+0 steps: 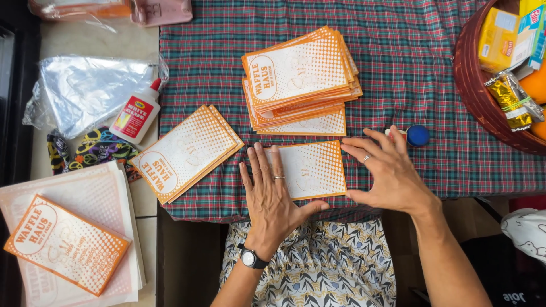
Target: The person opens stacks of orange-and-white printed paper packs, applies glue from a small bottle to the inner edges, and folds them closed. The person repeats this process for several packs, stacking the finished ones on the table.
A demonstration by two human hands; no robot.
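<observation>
While your left hand (272, 190) lies flat, fingers spread, pinning the paper bag (311, 169) at frame centre, your right hand (388, 170), open, steadies its right edge so it stays put

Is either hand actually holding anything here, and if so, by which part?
Nothing is gripped. The left hand lies flat on the left part of an orange-and-white paper bag; the right hand touches its right edge.

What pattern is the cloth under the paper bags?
A red, green and white plaid tablecloth, seen clearly in the head view.
</observation>
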